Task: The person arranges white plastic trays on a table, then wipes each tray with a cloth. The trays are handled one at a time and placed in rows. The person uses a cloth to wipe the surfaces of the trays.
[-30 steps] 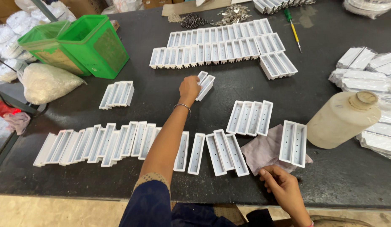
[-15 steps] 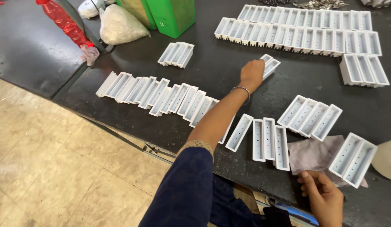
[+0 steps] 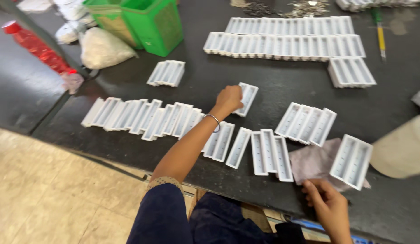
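Observation:
My left hand (image 3: 228,100) reaches out over the black table (image 3: 282,88) and grips a small stack of white plastic channel trays (image 3: 248,97). A thin metal bangle sits on that wrist. Near the table's front edge, my right hand (image 3: 328,207) rests with its fingertips on a grey cloth (image 3: 315,160), fingers apart and holding nothing. A pair of white trays (image 3: 352,161) lies on the cloth just beyond this hand. More white trays (image 3: 264,151) lie side by side between my two arms.
A long overlapping row of white trays (image 3: 142,117) runs along the front left. Two rows of trays (image 3: 287,40) lie at the back. Green bins (image 3: 149,22), a white bag (image 3: 101,49), a red bottle (image 3: 36,45) and a beige jug (image 3: 402,149) surround them.
The view has swung back toward the table and to the right. My left hand stays on the small tray stack, and my right hand stays by the cloth.

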`<state>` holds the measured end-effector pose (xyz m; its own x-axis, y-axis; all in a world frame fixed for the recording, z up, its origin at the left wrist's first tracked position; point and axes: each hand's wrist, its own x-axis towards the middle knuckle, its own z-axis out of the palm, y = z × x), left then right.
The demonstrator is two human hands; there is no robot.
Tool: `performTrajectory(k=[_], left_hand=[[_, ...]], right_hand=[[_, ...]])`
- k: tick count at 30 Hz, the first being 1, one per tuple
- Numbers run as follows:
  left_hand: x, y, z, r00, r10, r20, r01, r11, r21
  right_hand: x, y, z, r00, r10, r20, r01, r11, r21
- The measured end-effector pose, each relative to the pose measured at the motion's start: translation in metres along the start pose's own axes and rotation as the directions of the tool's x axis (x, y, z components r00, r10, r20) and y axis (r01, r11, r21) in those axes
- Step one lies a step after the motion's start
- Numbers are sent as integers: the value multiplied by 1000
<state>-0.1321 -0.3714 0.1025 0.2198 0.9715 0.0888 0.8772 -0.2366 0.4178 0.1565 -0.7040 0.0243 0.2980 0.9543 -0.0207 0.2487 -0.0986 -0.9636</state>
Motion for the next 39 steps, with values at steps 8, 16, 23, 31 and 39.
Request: performTrajectory(k=[8, 16, 23, 31, 39], left_hand=[[33, -98, -56, 873, -241, -424, 258, 966, -17], [50, -211, -92, 701, -414, -581, 564, 820, 96], [41, -234, -103, 825, -396, -403, 445, 895, 30], [22, -242, -94, 861, -320, -394, 378, 923, 76], [6, -244, -84, 890, -295, -347, 348, 932, 98]], right_hand=[[9, 34, -3, 999, 11, -33, -10, 999, 30], [17, 63, -2, 981, 19, -190, -41, 993, -111], [26, 73, -13, 970, 134, -205, -180, 957, -226], [15, 58, -10, 982, 72, -174, -79, 996, -37], [12, 31, -2, 991, 63, -117, -69, 996, -50]])
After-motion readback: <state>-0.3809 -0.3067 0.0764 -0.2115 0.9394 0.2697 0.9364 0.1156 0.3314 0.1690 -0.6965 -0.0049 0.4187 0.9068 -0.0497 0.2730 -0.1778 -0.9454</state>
